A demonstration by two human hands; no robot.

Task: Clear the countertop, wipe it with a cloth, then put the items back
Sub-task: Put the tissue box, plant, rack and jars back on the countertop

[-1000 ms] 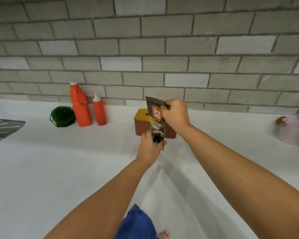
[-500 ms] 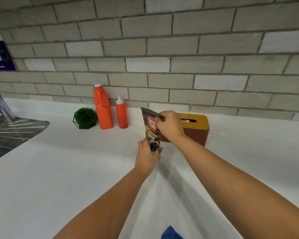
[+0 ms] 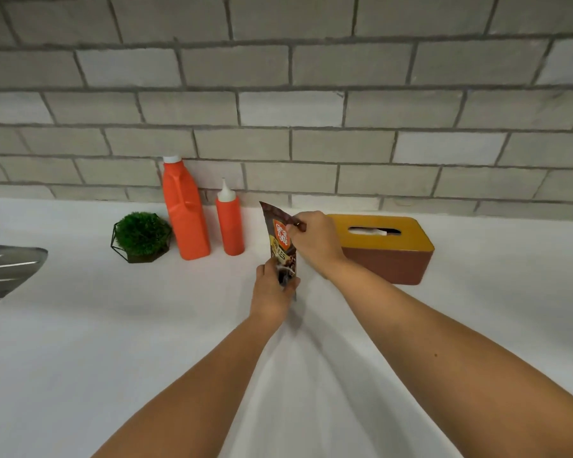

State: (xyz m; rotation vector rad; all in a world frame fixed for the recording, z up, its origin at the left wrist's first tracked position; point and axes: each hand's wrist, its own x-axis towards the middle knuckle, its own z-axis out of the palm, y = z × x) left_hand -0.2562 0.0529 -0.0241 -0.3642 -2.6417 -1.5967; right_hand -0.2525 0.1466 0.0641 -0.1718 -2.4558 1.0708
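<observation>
A brown snack pouch (image 3: 280, 236) with an orange logo stands upright on the white countertop (image 3: 113, 325), between the small orange squeeze bottle (image 3: 229, 226) and the tissue box (image 3: 387, 251). My right hand (image 3: 315, 241) pinches the pouch's top edge. My left hand (image 3: 273, 290) grips its bottom end. A tall orange bottle (image 3: 184, 209) with a white cap and a small green potted plant (image 3: 142, 236) stand to the left, along the brick wall.
A steel sink drainer (image 3: 4, 272) lies at the left edge. The grey brick wall (image 3: 311, 110) runs behind everything. White countertop stretches in front of the objects and to the right of the tissue box.
The view has swung left and down, so the pink cup and the blue cloth have left it. Both hands have brought the pouch lower, its base near the countertop beside the squeeze bottle.
</observation>
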